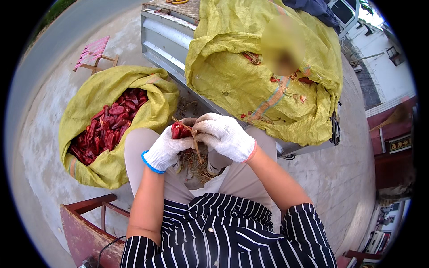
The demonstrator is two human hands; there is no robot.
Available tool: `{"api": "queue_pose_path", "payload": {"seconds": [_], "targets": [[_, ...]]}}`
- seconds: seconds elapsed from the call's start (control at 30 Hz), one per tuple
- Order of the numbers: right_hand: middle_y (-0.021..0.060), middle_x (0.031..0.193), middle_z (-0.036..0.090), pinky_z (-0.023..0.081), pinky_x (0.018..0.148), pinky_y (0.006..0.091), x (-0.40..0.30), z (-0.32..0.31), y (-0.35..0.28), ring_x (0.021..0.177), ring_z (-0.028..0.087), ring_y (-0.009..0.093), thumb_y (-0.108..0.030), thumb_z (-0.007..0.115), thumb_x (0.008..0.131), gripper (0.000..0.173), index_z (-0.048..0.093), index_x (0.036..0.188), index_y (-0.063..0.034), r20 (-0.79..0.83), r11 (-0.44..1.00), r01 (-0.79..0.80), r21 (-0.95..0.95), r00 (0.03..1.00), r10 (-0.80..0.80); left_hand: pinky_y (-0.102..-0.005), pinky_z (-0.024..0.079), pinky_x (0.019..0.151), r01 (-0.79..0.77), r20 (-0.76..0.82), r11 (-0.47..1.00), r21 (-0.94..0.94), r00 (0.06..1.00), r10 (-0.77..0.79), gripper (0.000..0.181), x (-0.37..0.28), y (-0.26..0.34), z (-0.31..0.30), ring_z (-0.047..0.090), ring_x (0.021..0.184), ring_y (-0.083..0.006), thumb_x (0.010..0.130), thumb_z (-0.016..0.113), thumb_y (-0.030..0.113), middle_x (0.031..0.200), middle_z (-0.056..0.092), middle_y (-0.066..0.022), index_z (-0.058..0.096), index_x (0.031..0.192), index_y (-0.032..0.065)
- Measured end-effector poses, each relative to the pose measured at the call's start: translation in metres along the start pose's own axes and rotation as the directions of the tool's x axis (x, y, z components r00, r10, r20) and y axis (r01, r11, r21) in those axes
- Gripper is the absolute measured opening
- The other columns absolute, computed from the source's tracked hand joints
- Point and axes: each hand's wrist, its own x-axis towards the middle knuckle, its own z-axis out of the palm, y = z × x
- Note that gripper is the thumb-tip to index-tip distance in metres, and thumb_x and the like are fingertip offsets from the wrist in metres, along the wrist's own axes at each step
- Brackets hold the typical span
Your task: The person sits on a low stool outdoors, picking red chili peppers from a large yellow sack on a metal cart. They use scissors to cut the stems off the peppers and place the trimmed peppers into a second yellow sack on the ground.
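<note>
My left hand [167,144], in a white knit glove with a blue cuff, holds a dried red chili pepper [179,130] above my lap. A thin, brown dried stalk [198,150] crosses in front of the pepper and hangs down. My right hand [223,135], gloved in white with an orange-pink cuff, pinches this stalk close to the left fingers. To the left stands a yellow woven sack [83,90], its mouth rolled back around many red chili peppers [109,125]. Ahead, a larger yellow woven sack [228,83] lies open, with a few peppers and stalk scraps inside.
The larger sack rests on a metal truck bed [167,33]. A pink-webbed folding stool [92,53] stands beyond the left sack. A worn red wooden chair [83,231] is at lower left. Stalk debris [197,167] litters the ground between my feet. Part of the larger sack is blurred.
</note>
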Motion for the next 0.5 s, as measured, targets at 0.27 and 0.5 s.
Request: {"api": "queue_pose_path", "payload": {"seconds": [0.27,0.5], "targets": [[0.0147,0.104,0.066,0.056,0.078,0.0419,0.005,0.019,-0.015,0.089,0.068,0.035,-0.012,0.066,0.086,0.019,0.068,0.103,-0.0034,-0.007,0.96,-0.108,-0.258,0.994,0.11,-0.029,0.055,0.08,0.026,0.024,0.999,-0.033,0.999,-0.025,0.03,0.0,-0.014,-0.025,0.066,0.088,-0.0133,0.085,0.073,0.002,0.102,0.069,-0.0035,0.064,0.114,0.0044],[0.0085,0.09,0.069,0.048,0.058,0.0275,0.004,0.027,-0.01,0.065,0.061,0.014,-0.023,0.057,0.101,0.024,0.067,0.106,-0.0023,0.232,0.218,-0.557,0.801,0.625,0.745,-0.0268,0.052,0.074,-0.039,-0.07,0.959,0.282,0.996,0.061,0.028,0.001,-0.023,-0.022,0.062,0.081,-0.0118,0.083,0.071,0.0,0.092,0.066,-0.0019,0.065,0.11,0.0007]]}}
